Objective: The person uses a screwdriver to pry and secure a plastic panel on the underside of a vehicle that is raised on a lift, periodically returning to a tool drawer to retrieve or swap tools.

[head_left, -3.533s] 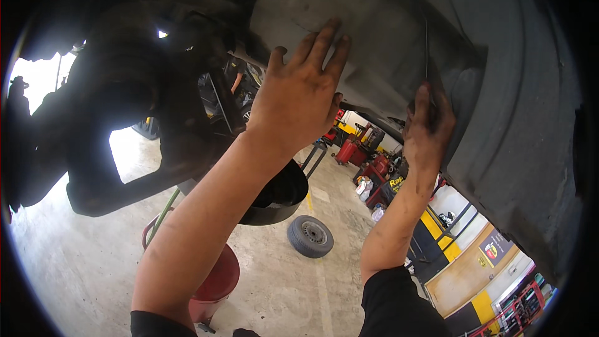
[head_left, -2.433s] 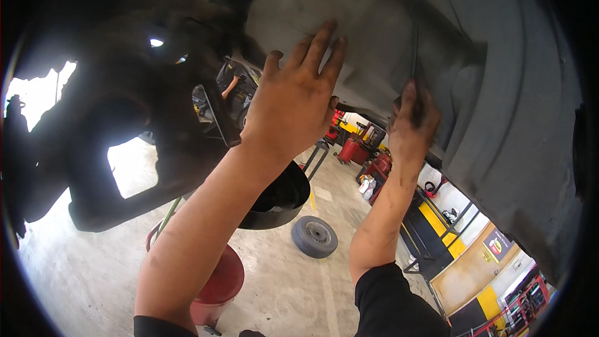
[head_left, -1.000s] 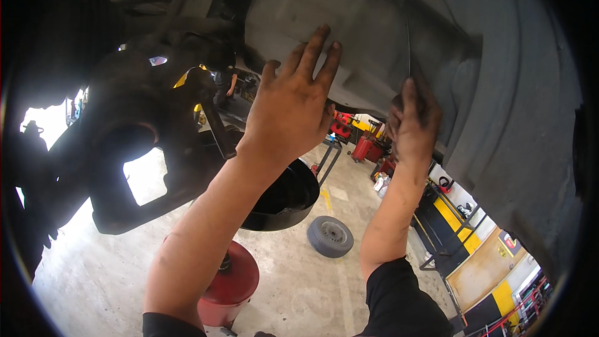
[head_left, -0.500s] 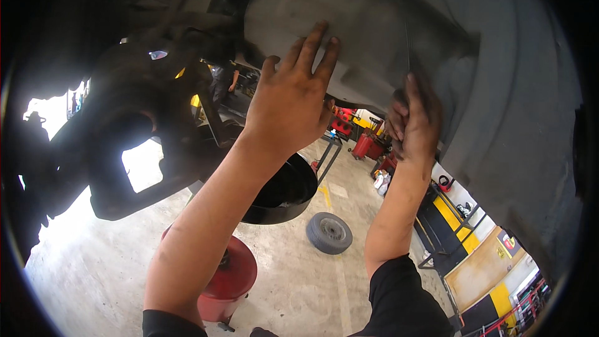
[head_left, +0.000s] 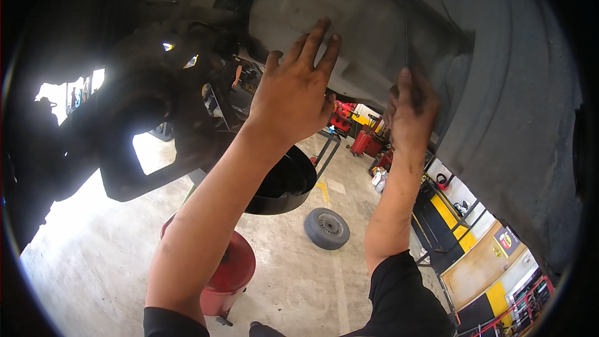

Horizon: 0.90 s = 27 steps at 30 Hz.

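Overhead is the dark grey wheel-arch liner (head_left: 368, 31) of a raised vehicle. My left hand (head_left: 293, 90) is raised to it with its fingers spread, the fingertips at the panel's surface and nothing held. To its right, my right hand (head_left: 412, 109) is closed round what looks like a screwdriver (head_left: 407, 40). Its thin shaft points up along the liner; the handle is hidden in my fist, and where the tip meets the panel is too dark to make out.
Dark suspension parts (head_left: 134, 131) hang at the left. Below my left forearm are a black round pan (head_left: 281, 203) and a red drum (head_left: 228, 268). A wheel (head_left: 326, 229) lies on the floor. Red workshop equipment (head_left: 362, 140) stands farther off; a bystander's arm (head_left: 237, 77) shows behind the suspension.
My right hand has shifted slightly up and left with the screwdriver, whose shaft stays upright. My left hand keeps its place at the liner. The view has shifted a little.
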Motion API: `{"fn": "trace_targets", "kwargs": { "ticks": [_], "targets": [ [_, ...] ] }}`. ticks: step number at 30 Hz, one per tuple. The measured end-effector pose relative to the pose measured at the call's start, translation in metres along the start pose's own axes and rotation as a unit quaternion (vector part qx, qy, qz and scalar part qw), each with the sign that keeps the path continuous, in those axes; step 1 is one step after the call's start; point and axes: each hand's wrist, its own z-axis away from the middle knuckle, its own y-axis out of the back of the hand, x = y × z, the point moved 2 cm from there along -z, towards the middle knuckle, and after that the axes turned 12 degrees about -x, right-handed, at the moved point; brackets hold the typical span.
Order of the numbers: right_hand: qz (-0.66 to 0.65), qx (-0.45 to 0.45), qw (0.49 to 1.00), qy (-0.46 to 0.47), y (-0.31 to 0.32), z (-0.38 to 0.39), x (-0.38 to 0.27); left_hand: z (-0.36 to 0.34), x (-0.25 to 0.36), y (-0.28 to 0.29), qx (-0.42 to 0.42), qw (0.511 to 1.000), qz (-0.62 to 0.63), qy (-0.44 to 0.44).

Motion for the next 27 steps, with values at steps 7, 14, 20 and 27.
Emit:
{"fn": "trace_targets", "kwargs": {
  "ticks": [7,14,20,27],
  "targets": [
    [0.216,0.063,0.968,0.113,-0.007,0.003,-0.006,-0.002,0.001,0.000,0.006,1.000,0.000,0.006],
    [0.377,0.096,0.902,0.189,-0.005,0.009,-0.021,-0.002,0.002,-0.001,0.019,1.000,-0.016,0.005],
    [0.058,-0.021,0.996,0.064,0.015,0.005,-0.009,0.003,0.004,-0.003,0.013,0.999,-0.032,0.014],
    [0.068,0.025,0.991,0.115,0.018,0.015,0.009,0.005,0.007,-0.006,0.023,0.999,-0.038,0.016]
  ]
}}
